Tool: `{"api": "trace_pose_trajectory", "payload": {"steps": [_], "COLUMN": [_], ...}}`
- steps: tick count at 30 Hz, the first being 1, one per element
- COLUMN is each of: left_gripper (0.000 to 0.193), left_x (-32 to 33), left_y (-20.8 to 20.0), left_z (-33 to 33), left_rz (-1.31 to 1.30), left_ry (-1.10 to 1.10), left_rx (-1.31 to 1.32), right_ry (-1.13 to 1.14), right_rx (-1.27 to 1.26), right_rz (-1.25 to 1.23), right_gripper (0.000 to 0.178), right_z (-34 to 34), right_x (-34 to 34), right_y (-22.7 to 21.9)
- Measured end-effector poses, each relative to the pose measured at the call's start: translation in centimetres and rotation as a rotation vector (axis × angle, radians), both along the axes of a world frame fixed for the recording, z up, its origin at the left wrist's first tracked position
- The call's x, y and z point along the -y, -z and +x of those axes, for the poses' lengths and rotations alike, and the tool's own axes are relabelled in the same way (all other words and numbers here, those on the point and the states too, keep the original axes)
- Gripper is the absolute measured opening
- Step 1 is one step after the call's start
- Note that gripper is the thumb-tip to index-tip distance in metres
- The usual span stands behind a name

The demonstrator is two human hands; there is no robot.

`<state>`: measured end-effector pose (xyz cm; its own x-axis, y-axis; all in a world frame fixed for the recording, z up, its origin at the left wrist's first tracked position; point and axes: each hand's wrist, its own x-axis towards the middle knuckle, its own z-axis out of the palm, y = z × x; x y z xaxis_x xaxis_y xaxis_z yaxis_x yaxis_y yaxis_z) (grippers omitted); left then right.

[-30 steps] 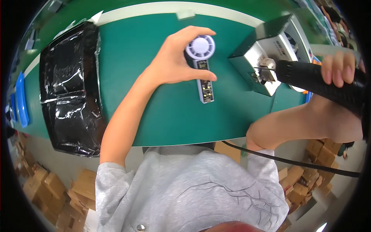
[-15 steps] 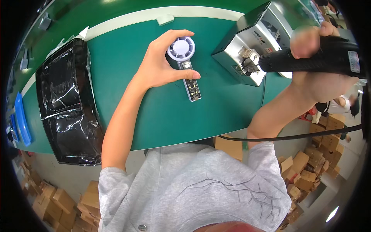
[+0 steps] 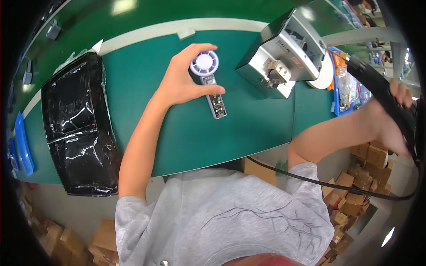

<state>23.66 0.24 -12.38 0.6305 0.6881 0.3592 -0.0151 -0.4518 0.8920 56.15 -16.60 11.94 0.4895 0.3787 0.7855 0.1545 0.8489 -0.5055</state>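
A small handheld fan in pale lilac lies on the green bench, its round grille away from me and its handle toward me. The handle's cover is off, so a dark circuit board shows. My left hand curls round the fan from the left, fingers by the head and thumb across the handle. At the far right, my right hand grips a black electric screwdriver, tilted, its front end up and to the left. Between the hands stands a silver and black screw feeder.
A black plastic-wrapped bundle lies at the left, with blue trays beyond it. A blue bin of bagged parts stands behind the feeder. The screwdriver's black cable loops past the bench's front edge. Cardboard boxes are stacked on the floor.
My right hand has drawn the screwdriver away from the screw feeder, to the right and lower, and tilted it. My left hand stays on the fan. The view has shifted slightly.
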Motion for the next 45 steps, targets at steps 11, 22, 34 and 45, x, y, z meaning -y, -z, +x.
{"api": "trace_pose_trajectory", "payload": {"steps": [11,22,34,45], "left_gripper": [0.084,0.084,0.086,0.087], "left_x": [0.1,0.1,0.1,0.0], "left_y": [0.0,0.3,0.4,0.7], "left_z": [0.0,0.2,0.2,-0.8], "left_rz": [0.006,-0.01,-0.012,-0.045], "left_ry": [-0.019,0.009,0.02,0.021], "left_rx": [-0.058,-0.027,0.042,0.005], "right_ry": [-0.494,-0.327,-0.254,-0.366], "right_rx": [0.025,0.024,-0.084,-0.068], "right_rz": [-0.399,-0.472,-0.489,-0.564], "right_gripper": [0.075,0.117,0.094,0.103], "right_z": [-2.6,-3.0,-12.3,-15.2], "right_x": [0.4,-5.3,-7.1,-11.4], "right_y": [-1.0,6.9,7.3,10.1]}}
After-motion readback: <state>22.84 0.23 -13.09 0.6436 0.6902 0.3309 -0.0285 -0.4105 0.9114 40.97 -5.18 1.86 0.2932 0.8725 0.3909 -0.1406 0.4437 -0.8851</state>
